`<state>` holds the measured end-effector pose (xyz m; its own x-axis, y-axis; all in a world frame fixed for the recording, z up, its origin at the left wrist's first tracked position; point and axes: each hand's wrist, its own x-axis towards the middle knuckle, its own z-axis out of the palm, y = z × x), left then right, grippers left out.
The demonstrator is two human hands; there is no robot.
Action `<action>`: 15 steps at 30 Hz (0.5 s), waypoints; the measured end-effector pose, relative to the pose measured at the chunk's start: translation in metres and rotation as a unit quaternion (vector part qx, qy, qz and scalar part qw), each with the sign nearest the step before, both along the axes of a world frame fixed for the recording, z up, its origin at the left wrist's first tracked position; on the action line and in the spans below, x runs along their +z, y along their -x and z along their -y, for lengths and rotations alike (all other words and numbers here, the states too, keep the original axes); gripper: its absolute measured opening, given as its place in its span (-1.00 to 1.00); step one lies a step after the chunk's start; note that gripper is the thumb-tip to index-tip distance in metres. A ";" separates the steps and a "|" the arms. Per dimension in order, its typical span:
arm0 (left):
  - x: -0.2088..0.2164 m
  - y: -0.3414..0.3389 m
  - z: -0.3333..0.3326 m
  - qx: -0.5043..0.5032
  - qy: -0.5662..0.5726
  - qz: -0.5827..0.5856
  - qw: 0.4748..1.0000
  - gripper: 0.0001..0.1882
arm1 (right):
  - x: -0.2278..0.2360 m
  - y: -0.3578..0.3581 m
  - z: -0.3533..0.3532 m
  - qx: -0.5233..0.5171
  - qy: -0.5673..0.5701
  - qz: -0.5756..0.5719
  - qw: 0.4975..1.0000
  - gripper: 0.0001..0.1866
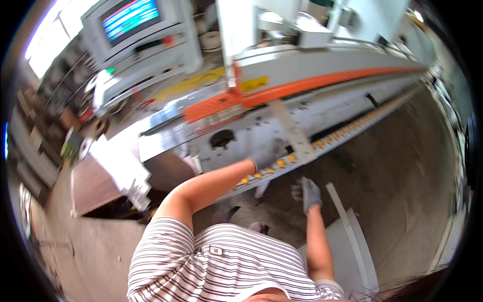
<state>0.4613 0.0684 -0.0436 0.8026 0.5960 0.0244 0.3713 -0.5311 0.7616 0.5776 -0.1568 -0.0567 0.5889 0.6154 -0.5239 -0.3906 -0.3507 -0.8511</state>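
Note:
My left hand (267, 156), in a grey glove, reaches over the front edge of a long machine bed (332, 110). Its blurred fingers are close beside a narrow pale strip (290, 129) that lies across the bed, from under the orange-edged beam to the front edge. Whether they touch or grip the strip cannot be made out. Lower and to the right, my right hand (309, 194), also gloved in grey, hangs in front of the machine. Its fingers look apart with nothing seen between them, though motion softens their outline.
Yellow rollers (280, 163) line the bed's front edge. An orange guard (214, 106) and a grey beam (332, 65) stand behind. A control cabinet with a lit screen (132, 21) is far left. White strips (121, 166) lie on a brown table; a pale sheet (365, 246) leans near my right forearm.

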 end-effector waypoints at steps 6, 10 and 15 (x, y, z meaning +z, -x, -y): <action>0.114 0.236 0.032 0.144 -0.273 -0.025 0.951 -0.58 | -0.025 0.065 0.022 0.045 0.002 -0.105 0.993 -0.85; 0.124 0.369 0.021 0.364 -0.434 -0.210 0.797 -0.34 | 0.001 0.117 -0.037 0.191 -0.025 -0.141 0.971 -0.80; 0.089 0.440 0.008 0.366 -0.468 -0.222 0.773 -0.60 | 0.052 0.209 -0.116 0.376 -0.077 -0.099 0.918 -0.70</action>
